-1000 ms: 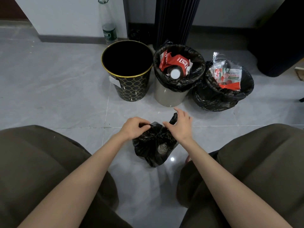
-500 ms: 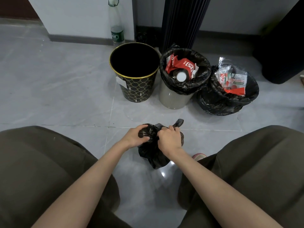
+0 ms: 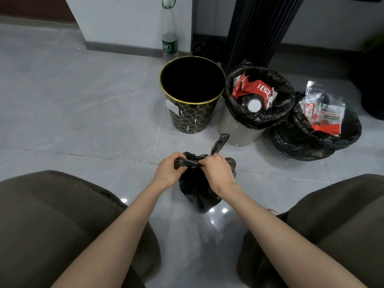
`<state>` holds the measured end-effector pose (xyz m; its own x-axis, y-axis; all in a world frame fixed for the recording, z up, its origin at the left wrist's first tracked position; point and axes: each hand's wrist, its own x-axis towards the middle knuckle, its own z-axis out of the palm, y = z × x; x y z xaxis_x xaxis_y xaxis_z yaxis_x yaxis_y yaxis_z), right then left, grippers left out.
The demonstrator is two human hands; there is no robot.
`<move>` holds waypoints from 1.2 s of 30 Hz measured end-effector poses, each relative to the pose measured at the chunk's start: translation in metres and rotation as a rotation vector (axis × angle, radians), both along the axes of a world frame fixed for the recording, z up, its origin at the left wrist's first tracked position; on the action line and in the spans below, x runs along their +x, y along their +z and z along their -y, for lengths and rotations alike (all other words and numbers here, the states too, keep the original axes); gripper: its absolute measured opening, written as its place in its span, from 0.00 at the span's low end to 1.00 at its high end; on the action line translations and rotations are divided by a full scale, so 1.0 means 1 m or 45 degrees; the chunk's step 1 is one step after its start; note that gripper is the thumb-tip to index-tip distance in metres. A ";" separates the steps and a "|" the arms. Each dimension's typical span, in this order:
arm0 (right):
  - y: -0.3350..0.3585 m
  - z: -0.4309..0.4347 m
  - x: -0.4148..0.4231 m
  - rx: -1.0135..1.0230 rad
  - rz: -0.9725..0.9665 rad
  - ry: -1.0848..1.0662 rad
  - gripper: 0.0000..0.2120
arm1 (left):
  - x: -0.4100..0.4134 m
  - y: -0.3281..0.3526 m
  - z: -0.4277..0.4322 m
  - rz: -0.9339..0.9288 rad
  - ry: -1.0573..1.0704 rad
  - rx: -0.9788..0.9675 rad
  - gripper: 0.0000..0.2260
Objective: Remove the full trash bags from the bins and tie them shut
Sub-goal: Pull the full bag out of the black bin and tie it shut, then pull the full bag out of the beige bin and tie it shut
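Bag [image 3: 199, 190] on floor; both hands [image 3: 169, 170] [image 3: 216, 172] gripping neck.

One view, head-worn, wide-angle. Set above the wearer's knees [image 3: 52, 215], facing forward and steeply down onto the grey floor [image 3: 83, 104]. The black-and-gold bin [image 3: 191, 119] sits just above frame centre, near; the forearms [image 3: 128, 225] rise from the bottom edge, nearer to the lens than the bin. The wall [image 3: 128, 17] lies beyond the bin, at the top edge.

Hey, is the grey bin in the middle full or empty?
Full. The grey bin has its black liner folded over the rim, with red packaging and a white bottle cap near the top.
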<state>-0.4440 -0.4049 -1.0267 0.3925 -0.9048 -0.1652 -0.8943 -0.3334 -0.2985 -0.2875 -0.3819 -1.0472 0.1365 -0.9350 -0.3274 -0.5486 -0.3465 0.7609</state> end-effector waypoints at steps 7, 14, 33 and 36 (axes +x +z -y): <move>0.002 0.051 0.048 -0.045 0.114 0.085 0.10 | 0.044 0.006 0.038 0.107 0.176 -0.154 0.10; -0.004 0.094 0.089 -0.087 0.171 0.075 0.11 | 0.078 0.004 0.080 0.151 0.246 -0.254 0.08; 0.027 0.088 0.043 -0.076 0.058 0.207 0.18 | 0.071 0.025 0.071 0.306 0.348 0.046 0.24; 0.046 0.090 0.008 -0.100 0.002 0.119 0.19 | 0.047 0.045 0.067 0.486 0.225 -0.119 0.23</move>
<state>-0.4363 -0.4945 -0.9810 0.4759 -0.8744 -0.0943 -0.8577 -0.4377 -0.2696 -0.2403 -0.4486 -1.0022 0.3926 -0.9094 -0.1376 -0.7352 -0.4002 0.5471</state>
